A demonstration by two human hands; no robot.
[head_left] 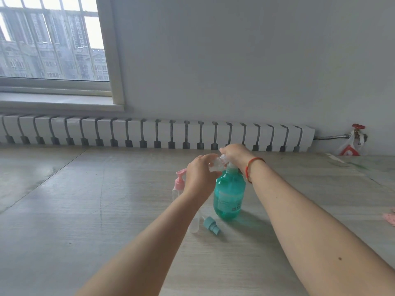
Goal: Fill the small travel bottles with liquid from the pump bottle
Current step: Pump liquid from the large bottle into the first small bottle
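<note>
With one clear travel bottle (215,163) gripped in the left hand (199,176) at the pump bottle (229,196), the right hand (234,155) curled over the pump, filling looked underway, others apparently unfilled.

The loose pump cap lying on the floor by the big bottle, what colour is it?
Muted teal blue; the loose pump cap shows in the head view.

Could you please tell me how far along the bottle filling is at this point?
Done: a teal cap lies off on the floor. In hand: left hand holds a clear travel bottle at the green pump bottle, right hand on its pump. Left: the pink-pump bottle, seemingly empty.
</note>
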